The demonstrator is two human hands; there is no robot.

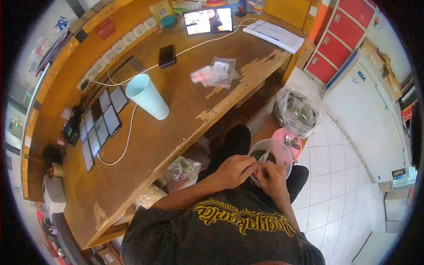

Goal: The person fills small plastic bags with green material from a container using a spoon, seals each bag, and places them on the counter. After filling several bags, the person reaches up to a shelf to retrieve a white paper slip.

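Observation:
My left hand and my right hand meet above my lap, fingers pinched close together. A small pale piece shows between the fingertips, too small to name. Right under and behind them is a translucent bowl with some green leaf in it, partly covered by my hands. Just beyond the bowl sits a pink dish holding small greyish things. Further out on the floor stands a clear plastic bag of green leaves.
To my left is a wooden desk with a light-blue cup, several phones, a dark box, plastic packets, papers and a lit tablet. A white chest freezer and red lockers stand right.

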